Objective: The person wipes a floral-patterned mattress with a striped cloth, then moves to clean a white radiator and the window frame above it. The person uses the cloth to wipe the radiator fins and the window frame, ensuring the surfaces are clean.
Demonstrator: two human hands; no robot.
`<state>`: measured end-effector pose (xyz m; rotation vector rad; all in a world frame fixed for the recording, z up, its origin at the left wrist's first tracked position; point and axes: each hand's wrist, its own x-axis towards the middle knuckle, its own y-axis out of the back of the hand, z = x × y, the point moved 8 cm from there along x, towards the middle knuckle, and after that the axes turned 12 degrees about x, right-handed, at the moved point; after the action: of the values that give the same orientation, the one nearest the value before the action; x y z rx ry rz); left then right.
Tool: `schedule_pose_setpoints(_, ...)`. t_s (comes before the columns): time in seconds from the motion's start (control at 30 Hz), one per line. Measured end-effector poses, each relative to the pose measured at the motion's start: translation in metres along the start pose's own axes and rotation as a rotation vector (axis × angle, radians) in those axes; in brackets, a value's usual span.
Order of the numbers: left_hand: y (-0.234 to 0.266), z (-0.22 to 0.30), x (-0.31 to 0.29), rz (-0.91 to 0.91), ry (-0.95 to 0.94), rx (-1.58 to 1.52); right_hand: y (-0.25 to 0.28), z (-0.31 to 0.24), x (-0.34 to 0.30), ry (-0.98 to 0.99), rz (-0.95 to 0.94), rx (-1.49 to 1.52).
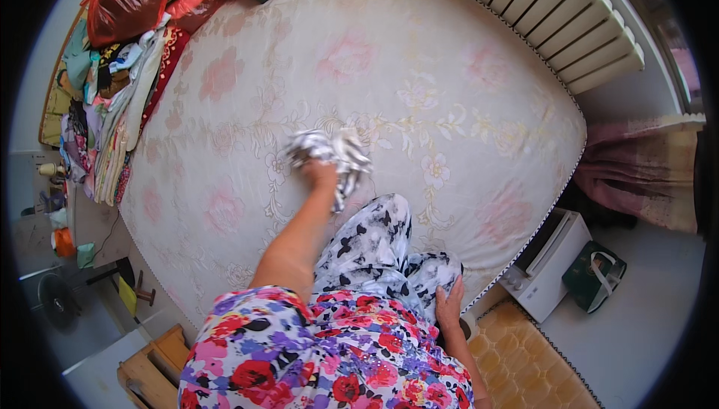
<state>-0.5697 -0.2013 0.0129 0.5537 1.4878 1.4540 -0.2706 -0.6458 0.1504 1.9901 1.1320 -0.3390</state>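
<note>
A crumpled grey, white and black striped cloth point(341, 156) lies bunched on the pale floral bed cover point(449, 154), slightly blurred. My left hand point(320, 175) is closed on it, its fingers partly buried in the folds, with the arm stretched forward. My right hand point(449, 302) lies open and flat against my knee in black-and-white patterned trousers point(374, 240), holding nothing. One of my bent legs is on the bed, just behind the cloth.
Stacked folded clothes point(112, 102) and a red plastic bag point(127, 4) line the bed's left side. A white radiator point(554, 19) stands at the far right. Rightward sit a white box-shaped appliance point(550, 263) and a green bag point(592, 274); a fan point(58, 300) stands lower left.
</note>
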Motion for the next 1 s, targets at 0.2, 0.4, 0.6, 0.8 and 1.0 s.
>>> schedule_pose_setpoints(0.2,0.015,0.214,-0.237,-0.59,-1.197,0.227,-0.001,0.001,0.001,-0.114,-0.063,0.009)
schedule_pose_setpoints(0.4,0.096,0.208,-0.266,-0.495,-1.388,-0.118,0.006,-0.01,-0.001,-0.091,-0.109,-0.023)
schedule_pose_setpoints(0.6,0.107,0.074,-0.082,-0.58,-0.41,-0.699,-0.003,0.003,0.0,-0.08,-0.033,-0.006)
schedule_pose_setpoints(0.8,0.129,-0.059,0.05,0.048,-0.058,-0.62,-0.003,0.008,0.004,-0.137,-0.025,-0.058)
schedule_pose_setpoints(1.0,0.063,0.042,0.054,0.046,-0.18,-0.375,0.001,-0.007,0.003,-0.268,0.054,-0.077)
